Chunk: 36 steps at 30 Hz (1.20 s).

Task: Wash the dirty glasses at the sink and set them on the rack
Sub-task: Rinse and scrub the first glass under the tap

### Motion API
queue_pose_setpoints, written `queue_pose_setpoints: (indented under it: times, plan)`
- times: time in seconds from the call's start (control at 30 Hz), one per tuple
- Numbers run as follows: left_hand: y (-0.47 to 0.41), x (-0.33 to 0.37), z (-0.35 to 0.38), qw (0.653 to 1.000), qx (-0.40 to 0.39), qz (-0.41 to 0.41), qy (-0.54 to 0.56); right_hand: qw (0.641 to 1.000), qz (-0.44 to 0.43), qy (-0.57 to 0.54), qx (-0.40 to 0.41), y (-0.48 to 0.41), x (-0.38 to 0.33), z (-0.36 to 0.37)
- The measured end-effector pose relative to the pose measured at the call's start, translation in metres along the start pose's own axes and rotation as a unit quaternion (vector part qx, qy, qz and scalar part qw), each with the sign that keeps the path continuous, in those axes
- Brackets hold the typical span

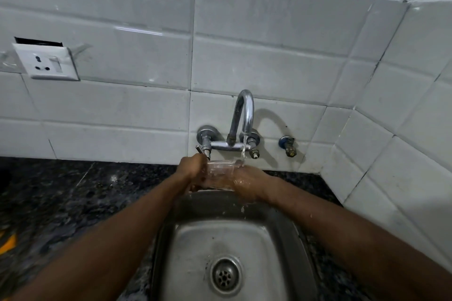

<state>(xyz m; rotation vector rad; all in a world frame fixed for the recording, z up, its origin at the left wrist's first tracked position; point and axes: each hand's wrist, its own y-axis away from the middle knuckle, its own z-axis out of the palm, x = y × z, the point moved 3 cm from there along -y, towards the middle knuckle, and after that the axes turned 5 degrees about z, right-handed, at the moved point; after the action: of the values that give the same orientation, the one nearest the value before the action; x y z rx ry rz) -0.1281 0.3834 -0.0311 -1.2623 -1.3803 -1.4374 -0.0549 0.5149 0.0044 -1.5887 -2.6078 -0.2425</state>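
Note:
A clear glass (220, 173) lies on its side between my two hands, above the back edge of the steel sink (288, 225). My left hand (192, 168) grips its left end. My right hand (249, 182) curls round its right end, wet from the water. A thin stream runs from the chrome tap (242, 117) onto the glass's right end and my right hand. No rack is in view.
The sink's drain (226, 273) sits near the bottom middle. Dark granite counter (61, 203) spreads to the left. A small brass valve (288, 146) juts from the white tiled wall right of the tap. A wall socket (46, 62) hangs at the left.

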Motion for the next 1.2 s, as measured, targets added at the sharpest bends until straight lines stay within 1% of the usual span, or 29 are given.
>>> queue_pose_setpoints:
  times: [0.03,0.07,0.13,0.17,0.2,0.23,0.3,0.33,0.37,0.43,0.47,0.5,0.53,0.57,0.63,0.67,0.7,0.73,0.77,0.8,0.83,0.87,0.9,0.93,1.0,1.03,1.07,1.13,1.2]
  plan:
    - [-0.003,-0.002,0.001,1.000,-0.016,-0.019,-0.002,0.999,0.029,0.019,-0.005,-0.001,0.005,0.005]
    - [-0.006,-0.002,0.002,1.000,-0.016,-0.023,0.008,0.999,0.031,-0.019,0.011,-0.002,0.009,0.008]
    - [-0.007,-0.002,0.003,0.998,0.005,-0.031,0.045,0.983,0.011,-0.181,0.033,-0.002,0.013,0.011]
    - [-0.006,-0.004,0.005,0.997,0.017,-0.039,0.062,0.953,0.018,-0.298,0.048,-0.002,0.013,0.010]
    - [-0.002,-0.005,0.008,0.996,0.024,-0.049,0.072,0.913,0.060,-0.391,0.098,-0.003,0.012,0.010]
    - [-0.001,-0.009,0.013,0.994,0.023,-0.056,0.089,0.867,0.118,-0.452,0.174,-0.003,0.012,0.009]
    - [0.002,-0.016,0.021,0.989,0.009,-0.072,0.128,0.773,0.249,-0.478,0.335,-0.001,0.012,0.008]
    - [0.005,-0.018,0.026,0.985,-0.005,-0.085,0.148,0.764,0.283,-0.440,0.379,0.000,0.014,0.007]
    - [0.008,-0.020,0.030,0.979,-0.030,-0.098,0.175,0.789,0.285,-0.384,0.387,-0.002,0.016,0.004]
    - [0.018,-0.023,0.037,0.964,-0.084,-0.122,0.219,0.877,0.226,-0.250,0.343,-0.004,0.020,-0.006]
    - [0.022,-0.025,0.039,0.963,-0.090,-0.133,0.218,0.909,0.190,-0.178,0.324,-0.005,0.021,-0.012]
    - [0.023,-0.026,0.040,0.964,-0.091,-0.137,0.209,0.928,0.161,-0.120,0.315,-0.005,0.021,-0.018]
    - [0.023,-0.030,0.041,0.969,-0.082,-0.140,0.189,0.935,0.147,-0.091,0.311,-0.005,0.022,-0.023]
    - [0.026,-0.034,0.043,0.968,-0.083,-0.144,0.189,0.934,0.148,-0.098,0.311,-0.004,0.025,-0.024]
    - [0.031,-0.035,0.047,0.953,-0.082,-0.155,0.247,0.909,0.190,-0.179,0.325,-0.001,0.027,-0.017]
    - [0.031,-0.035,0.049,0.945,-0.078,-0.147,0.282,0.882,0.220,-0.244,0.338,0.002,0.026,-0.010]
    - [0.032,-0.032,0.050,0.943,-0.066,-0.129,0.301,0.836,0.254,-0.329,0.358,0.005,0.024,-0.002]
    - [0.030,-0.028,0.049,0.958,-0.038,-0.095,0.270,0.766,0.302,-0.428,0.372,0.009,0.020,0.006]
    - [0.028,-0.022,0.047,0.980,0.003,-0.048,0.192,0.678,0.356,-0.517,0.383,0.014,0.015,0.015]
    - [0.023,-0.011,0.042,0.997,0.050,0.016,0.053,0.587,0.410,-0.590,0.372,0.017,0.011,0.031]
    - [0.019,0.002,0.038,0.987,0.090,0.096,-0.094,0.506,0.456,-0.648,0.341,0.018,0.007,0.045]
    - [0.019,0.015,0.038,0.956,0.103,0.173,-0.213,0.438,0.485,-0.697,0.297,0.018,0.000,0.056]
    - [0.020,0.028,0.040,0.924,0.094,0.232,-0.289,0.395,0.494,-0.730,0.257,0.014,-0.006,0.065]
    - [0.023,0.037,0.042,0.901,0.078,0.270,-0.330,0.384,0.494,-0.747,0.226,0.011,-0.008,0.073]
    - [0.026,0.048,0.045,0.884,0.068,0.295,-0.355,0.408,0.489,-0.744,0.203,0.005,-0.006,0.075]
    - [0.028,0.050,0.044,0.884,0.073,0.295,-0.354,0.437,0.490,-0.725,0.208,0.005,-0.003,0.071]
    - [0.025,0.050,0.041,0.890,0.078,0.283,-0.348,0.484,0.485,-0.696,0.213,0.008,-0.001,0.066]
    - [0.018,0.046,0.031,0.913,0.104,0.231,-0.320,0.599,0.436,-0.628,0.237,0.015,0.005,0.055]
    - [0.010,0.038,0.023,0.934,0.123,0.179,-0.285,0.714,0.332,-0.572,0.230,0.021,0.006,0.041]
